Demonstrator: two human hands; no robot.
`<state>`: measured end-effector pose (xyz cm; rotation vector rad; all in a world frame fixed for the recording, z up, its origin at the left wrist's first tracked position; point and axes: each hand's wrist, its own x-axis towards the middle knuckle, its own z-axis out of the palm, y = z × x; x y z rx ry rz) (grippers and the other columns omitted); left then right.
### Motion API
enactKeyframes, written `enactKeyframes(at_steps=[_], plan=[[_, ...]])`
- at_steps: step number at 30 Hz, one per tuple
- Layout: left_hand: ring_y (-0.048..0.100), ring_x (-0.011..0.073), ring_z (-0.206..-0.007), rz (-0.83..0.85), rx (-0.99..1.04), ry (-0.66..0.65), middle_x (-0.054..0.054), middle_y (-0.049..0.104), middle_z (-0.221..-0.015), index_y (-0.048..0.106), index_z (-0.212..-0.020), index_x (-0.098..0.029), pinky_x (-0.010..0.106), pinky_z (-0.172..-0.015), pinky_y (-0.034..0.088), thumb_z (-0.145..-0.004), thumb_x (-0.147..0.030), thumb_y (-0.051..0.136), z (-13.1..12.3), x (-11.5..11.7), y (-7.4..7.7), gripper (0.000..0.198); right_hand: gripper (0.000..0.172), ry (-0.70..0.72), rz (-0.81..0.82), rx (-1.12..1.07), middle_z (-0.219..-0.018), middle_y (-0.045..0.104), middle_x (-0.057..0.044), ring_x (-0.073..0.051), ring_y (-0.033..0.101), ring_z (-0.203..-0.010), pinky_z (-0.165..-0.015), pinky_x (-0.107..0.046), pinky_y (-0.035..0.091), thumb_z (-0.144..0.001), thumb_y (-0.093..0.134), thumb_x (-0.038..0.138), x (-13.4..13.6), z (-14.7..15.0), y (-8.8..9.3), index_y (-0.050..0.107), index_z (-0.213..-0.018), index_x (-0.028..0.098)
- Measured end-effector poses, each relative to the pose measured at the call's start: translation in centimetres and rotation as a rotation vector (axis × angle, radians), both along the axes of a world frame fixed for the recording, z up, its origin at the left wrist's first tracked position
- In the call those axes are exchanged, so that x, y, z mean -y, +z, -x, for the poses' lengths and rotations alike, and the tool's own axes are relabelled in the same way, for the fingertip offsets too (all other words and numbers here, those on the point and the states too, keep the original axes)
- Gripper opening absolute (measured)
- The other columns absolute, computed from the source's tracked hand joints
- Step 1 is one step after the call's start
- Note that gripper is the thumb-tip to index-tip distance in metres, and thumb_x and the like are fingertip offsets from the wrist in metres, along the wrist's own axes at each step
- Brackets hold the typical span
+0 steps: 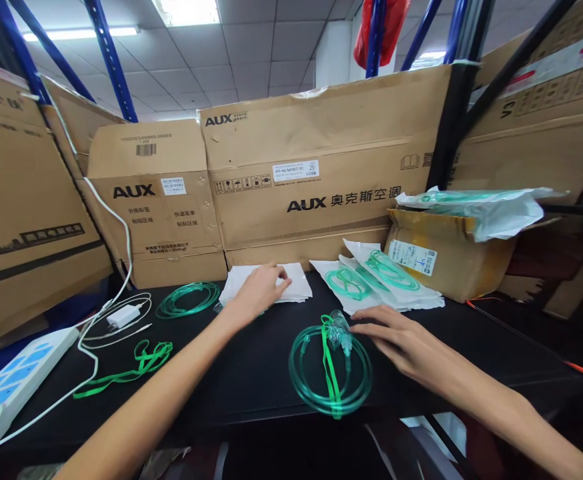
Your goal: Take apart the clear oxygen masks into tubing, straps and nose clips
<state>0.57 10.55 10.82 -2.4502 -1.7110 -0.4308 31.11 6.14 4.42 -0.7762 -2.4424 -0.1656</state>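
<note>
My left hand (pixel 264 288) lies over a stack of white paper pouches (pixel 295 283), its fingers bent and slightly apart. A grip on the top pouch cannot be made out. With fingers outstretched, my right hand (pixel 394 333) has its fingertips at a clear oxygen mask (pixel 339 331), touching or almost touching it. Coiled green tubing (pixel 297 383) lies under and around the mask, with a bright green strap (pixel 330 373) running across the coil. Behind my right hand, several pouches with green tubing inside (pixel 371 277) overlap each other.
To the left are another green tubing coil (pixel 187 300), loose green straps (pixel 144 363), a white charger (pixel 124 317) with cable and a power strip (pixel 31 370). Large cartons (pixel 321 153) wall the back. A small carton (pixel 439 250) carries more packed pouches (pixel 491 207) at right.
</note>
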Motion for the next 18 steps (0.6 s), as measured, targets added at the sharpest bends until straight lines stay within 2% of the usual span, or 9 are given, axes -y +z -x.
enactKeyframes(at_steps=[2,3,5,7,9,11,13,15,18], plan=[[0.071,0.0209,-0.107,-0.024,0.019,-0.113,0.005,0.076,-0.112,0.072,-0.11,-0.019,0.04,-0.099,0.055,-0.112,-0.036,0.048,-2.4,4.4,-0.6,0.03,0.045,0.07,0.018,0.055,-0.132,0.072,-0.012,-0.028,0.067,-0.126,-0.102,-0.048,0.06,-0.098,0.044,0.003,-0.7,0.4,-0.1,0.078,-0.119,0.024],[0.073,0.019,-0.101,-0.018,0.016,-0.16,0.001,0.077,-0.102,0.074,-0.103,-0.021,0.034,-0.094,0.057,-0.112,-0.039,0.047,-3.7,6.6,-1.2,0.034,0.049,0.099,0.027,0.08,-0.136,0.071,-0.012,-0.027,0.065,-0.131,-0.106,-0.048,0.058,-0.095,0.044,-0.001,-0.9,0.7,-0.1,0.077,-0.12,0.025],[0.075,0.0216,-0.096,-0.001,-0.004,-0.21,0.001,0.078,-0.098,0.075,-0.1,-0.022,0.034,-0.088,0.06,-0.108,-0.043,0.055,-6.2,10.2,-2.9,0.03,0.057,0.143,0.041,0.124,-0.146,0.066,-0.012,-0.028,0.056,-0.142,-0.113,-0.051,0.052,-0.088,0.048,-0.006,-1.4,1.1,-0.3,0.074,-0.127,0.025],[0.077,0.0275,-0.094,0.005,-0.029,-0.194,0.005,0.079,-0.104,0.075,-0.105,-0.018,0.039,-0.08,0.063,-0.105,-0.045,0.06,-8.4,12.5,-4.9,0.031,0.066,0.174,0.05,0.158,-0.155,0.058,-0.012,-0.028,0.042,-0.152,-0.119,-0.053,0.046,-0.081,0.051,-0.01,-1.7,1.3,-0.6,0.069,-0.134,0.025],[0.077,0.0312,-0.087,-0.004,-0.05,-0.141,0.013,0.077,-0.11,0.074,-0.114,-0.011,0.042,-0.074,0.065,-0.099,-0.05,0.067,-9.8,13.5,-6.7,0.041,0.074,0.188,0.054,0.186,-0.158,0.056,-0.012,-0.028,0.035,-0.157,-0.122,-0.056,0.04,-0.077,0.049,-0.013,-2.0,1.3,-0.9,0.065,-0.139,0.025],[0.077,0.0319,-0.084,-0.022,-0.082,-0.111,0.019,0.075,-0.116,0.07,-0.121,-0.006,0.044,-0.072,0.065,-0.099,-0.048,0.068,-10.2,13.7,-7.7,0.047,0.076,0.186,0.054,0.21,-0.155,0.057,-0.013,-0.028,0.037,-0.155,-0.124,-0.057,0.037,-0.078,0.046,-0.015,-2.1,1.2,-1.1,0.063,-0.14,0.024],[0.076,0.0309,-0.086,-0.035,-0.127,-0.137,0.018,0.074,-0.118,0.07,-0.12,-0.008,0.042,-0.071,0.065,-0.104,-0.036,0.062,-9.6,13.6,-7.9,0.033,0.071,0.169,0.052,0.225,-0.151,0.058,-0.017,-0.031,0.041,-0.153,-0.122,-0.059,0.038,-0.082,0.043,-0.013,-1.8,1.1,-1.0,0.063,-0.14,0.023],[0.076,0.0289,-0.086,-0.037,-0.166,-0.19,0.012,0.075,-0.113,0.07,-0.113,-0.014,0.04,-0.069,0.064,-0.105,-0.022,0.058,-8.1,13.4,-7.8,0.016,0.062,0.149,0.051,0.231,-0.146,0.059,-0.019,-0.034,0.046,-0.149,-0.12,-0.06,0.042,-0.089,0.044,-0.008,-0.9,1.2,-0.6,0.065,-0.139,0.022],[0.077,0.0276,-0.083,-0.045,-0.184,-0.223,0.007,0.075,-0.104,0.068,-0.105,-0.019,0.035,-0.06,0.06,-0.1,-0.018,0.066,-5.1,13.4,-7.6,0.006,0.05,0.119,0.058,0.225,-0.136,0.063,-0.017,-0.035,0.057,-0.139,-0.115,-0.058,0.049,-0.094,0.052,0.003,1.5,1.4,0.3,0.065,-0.137,0.024]])
